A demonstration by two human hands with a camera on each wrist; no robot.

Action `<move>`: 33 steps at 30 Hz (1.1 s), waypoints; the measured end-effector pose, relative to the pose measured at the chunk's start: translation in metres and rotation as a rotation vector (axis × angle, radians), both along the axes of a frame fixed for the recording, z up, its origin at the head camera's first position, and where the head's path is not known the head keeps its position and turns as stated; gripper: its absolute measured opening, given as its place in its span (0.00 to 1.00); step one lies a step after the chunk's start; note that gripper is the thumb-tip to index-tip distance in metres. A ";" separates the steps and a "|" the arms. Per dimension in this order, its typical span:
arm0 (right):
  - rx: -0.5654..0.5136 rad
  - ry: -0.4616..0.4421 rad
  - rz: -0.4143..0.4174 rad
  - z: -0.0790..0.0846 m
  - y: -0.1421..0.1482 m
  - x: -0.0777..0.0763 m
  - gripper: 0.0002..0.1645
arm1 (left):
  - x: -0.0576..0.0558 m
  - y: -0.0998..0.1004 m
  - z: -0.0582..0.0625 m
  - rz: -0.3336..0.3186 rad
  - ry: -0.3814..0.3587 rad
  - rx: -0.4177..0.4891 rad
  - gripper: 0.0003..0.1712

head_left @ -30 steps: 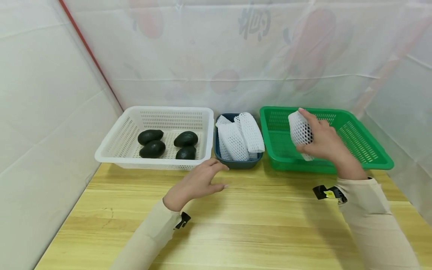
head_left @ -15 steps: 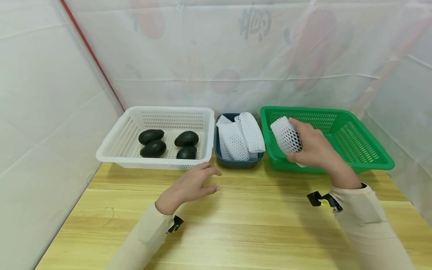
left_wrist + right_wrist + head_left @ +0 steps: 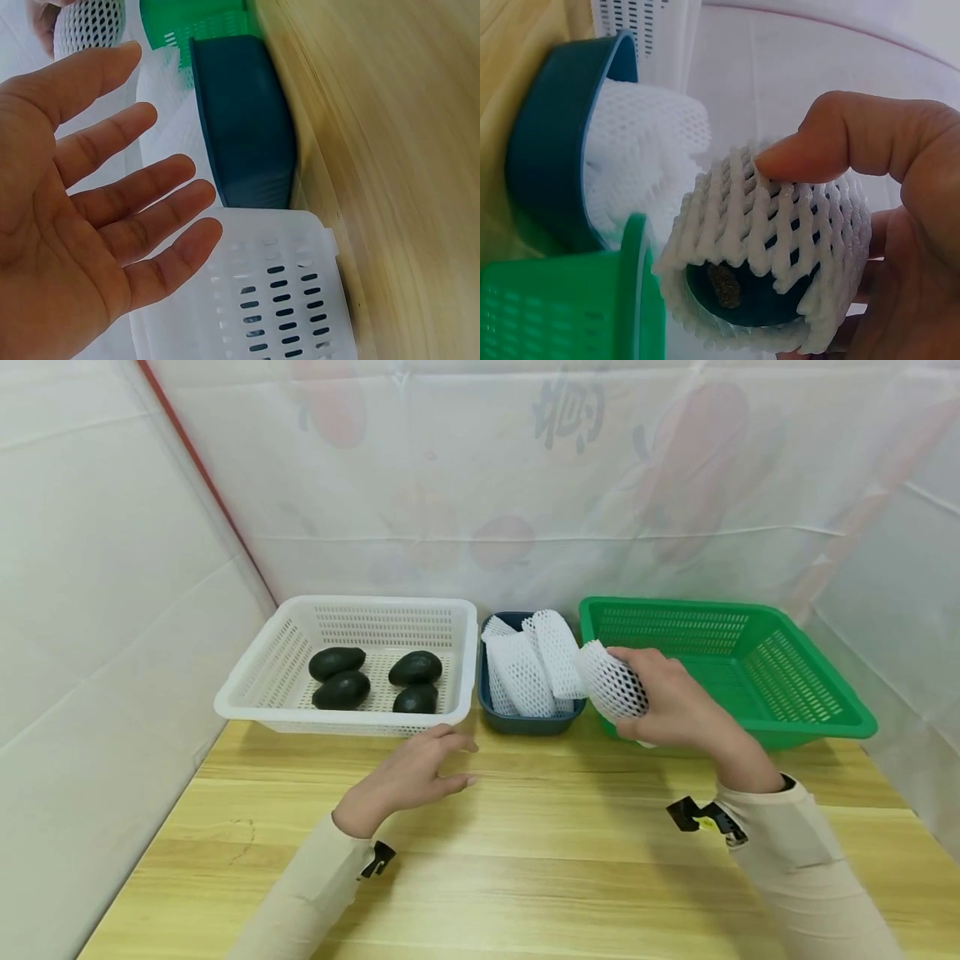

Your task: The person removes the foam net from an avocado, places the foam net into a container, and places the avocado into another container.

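My right hand (image 3: pixel 667 702) grips an avocado (image 3: pixel 754 296) sleeved in a white foam net (image 3: pixel 611 683); the avocado's stem end shows at the sleeve's mouth in the right wrist view. This hand is over the left front rim of the green basket (image 3: pixel 750 727). My left hand (image 3: pixel 405 777) hovers over the wooden table in front of the white basket (image 3: pixel 337 718), fingers spread and holding nothing, palm visible in the left wrist view. Several dark avocados (image 3: pixel 341 691) lie in the white basket. More foam nets (image 3: pixel 521 672) fill the small blue bin (image 3: pixel 528 725) between the baskets.
The wooden table (image 3: pixel 487 877) extends in front of the containers, which stand in a row at its back. A printed white sheet (image 3: pixel 420 485) hangs behind them, and white sheeting (image 3: pixel 97 610) closes off the sides.
My right hand has carried the netted avocado leftward and nearer, from over the green basket's middle to its left front rim. My left hand has drawn back left and toward the body.
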State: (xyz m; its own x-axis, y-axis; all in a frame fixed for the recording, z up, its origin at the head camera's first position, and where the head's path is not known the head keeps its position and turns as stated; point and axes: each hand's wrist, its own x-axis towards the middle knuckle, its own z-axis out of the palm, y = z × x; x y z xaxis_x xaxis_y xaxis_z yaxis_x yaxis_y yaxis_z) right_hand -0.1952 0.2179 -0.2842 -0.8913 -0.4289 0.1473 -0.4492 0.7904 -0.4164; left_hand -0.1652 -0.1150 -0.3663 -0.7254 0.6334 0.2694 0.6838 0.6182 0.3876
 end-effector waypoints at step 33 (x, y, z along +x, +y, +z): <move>0.021 0.014 0.172 -0.039 -0.043 0.011 0.45 | 0.000 -0.026 -0.014 0.086 -0.050 -0.005 0.22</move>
